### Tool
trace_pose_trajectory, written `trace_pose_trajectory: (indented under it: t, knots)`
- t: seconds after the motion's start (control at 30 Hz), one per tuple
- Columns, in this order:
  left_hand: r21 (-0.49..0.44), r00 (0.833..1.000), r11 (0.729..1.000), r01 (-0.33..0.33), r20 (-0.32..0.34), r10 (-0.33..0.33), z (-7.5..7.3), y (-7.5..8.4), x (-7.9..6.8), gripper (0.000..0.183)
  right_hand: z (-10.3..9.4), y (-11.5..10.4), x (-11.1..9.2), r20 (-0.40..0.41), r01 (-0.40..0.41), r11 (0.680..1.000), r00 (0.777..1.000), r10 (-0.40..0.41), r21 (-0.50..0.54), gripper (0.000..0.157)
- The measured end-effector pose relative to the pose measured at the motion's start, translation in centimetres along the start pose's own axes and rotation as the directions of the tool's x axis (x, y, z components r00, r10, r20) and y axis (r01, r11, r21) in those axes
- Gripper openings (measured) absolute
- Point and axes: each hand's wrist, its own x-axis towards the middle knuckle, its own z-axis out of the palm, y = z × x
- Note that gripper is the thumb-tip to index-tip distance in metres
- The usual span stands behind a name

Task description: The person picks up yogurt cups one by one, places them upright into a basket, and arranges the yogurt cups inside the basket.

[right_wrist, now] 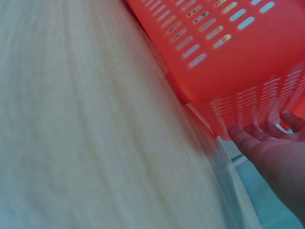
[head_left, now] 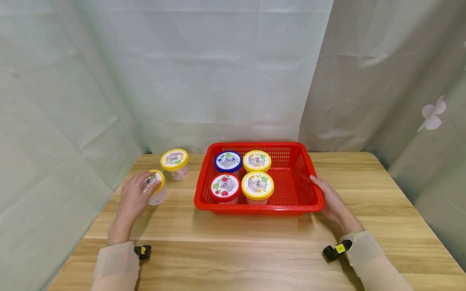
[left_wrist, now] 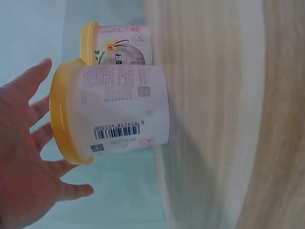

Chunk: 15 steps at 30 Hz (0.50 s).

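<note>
My left hand (head_left: 134, 196) is at a clear plastic cup with a yellow lid (head_left: 158, 195) on the left of the table. Its fingers are spread out around the lid in the left wrist view, and the cup's barcode (left_wrist: 117, 130) faces that camera. A second yellow-lidded cup (head_left: 174, 163) stands just behind it. My right hand (head_left: 333, 202) grips the right side of a red plastic basket (head_left: 258, 208), thumb over the rim and fingers (right_wrist: 245, 138) against the slotted outer wall. In the basket's left part sit a blue-lidded cup (head_left: 228, 161), a red-lidded cup (head_left: 225, 186) and two yellow-lidded cups (head_left: 257, 185).
The wooden table (head_left: 233, 258) has its back edge close behind the basket. Pale sheets (head_left: 204, 72) hang behind the table and on both sides. A small black camera is strapped at each wrist.
</note>
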Motion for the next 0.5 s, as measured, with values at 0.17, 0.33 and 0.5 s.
trace_pose_trajectory:
  t: [0.17, 0.33, 0.5]
  knots:
    - [0.009, 1.000, 1.000, -0.003, 0.007, 0.003, -0.1, -0.3, -0.1, 0.046, 0.0, 0.0, 0.0, -0.003, 0.002, 1.000, 1.000, -0.002, -0.009, 0.045]
    - [-0.021, 0.998, 1.000, 0.010, 0.064, -0.009, -0.2, -0.7, -0.1, 0.049, 0.0, 0.1, 0.0, 0.004, 0.006, 1.000, 1.000, -0.006, 0.001, 0.044]
    - [-0.064, 0.992, 0.997, 0.045, 0.123, -0.037, -0.3, -1.3, -0.1, 0.054, 0.0, 0.1, 0.0, 0.012, 0.014, 1.000, 1.000, -0.014, 0.006, 0.042]
